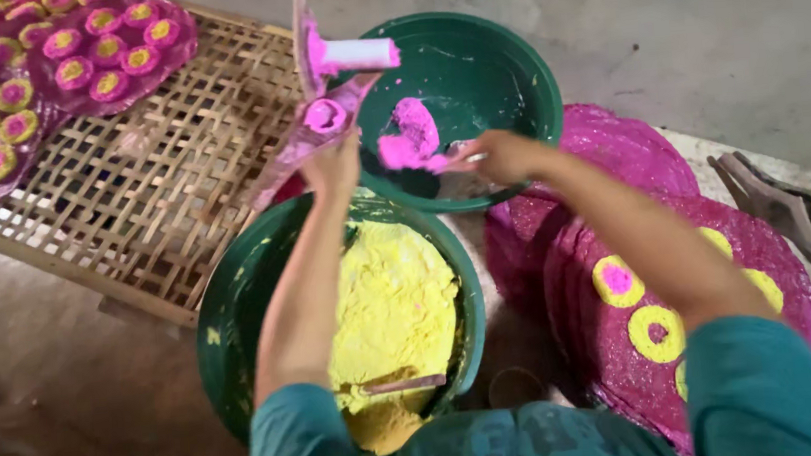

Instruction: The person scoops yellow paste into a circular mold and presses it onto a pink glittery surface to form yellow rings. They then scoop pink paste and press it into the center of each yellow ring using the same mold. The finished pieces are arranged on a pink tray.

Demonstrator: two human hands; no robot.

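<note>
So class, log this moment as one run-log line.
left hand: grips pink-smeared tool | right hand: at pink paste in green basin | near: yellow paste basin

Grey concrete floor (701, 26); woven bamboo rack (157, 181).

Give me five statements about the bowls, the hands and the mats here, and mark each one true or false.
1. The near bowl holds yellow paste. True.
2. The far bowl is full to the rim with pink paste. False: only a small pink lump lies in it.
3. The left hand holds up a pink-smeared mould. True.
4. The right hand rests on the bamboo rack. False: it reaches into the far bowl, by the pink lump.
5. The pieces on the bamboo rack are plain white. False: they are pink and yellow rings on pink sheets.
</note>
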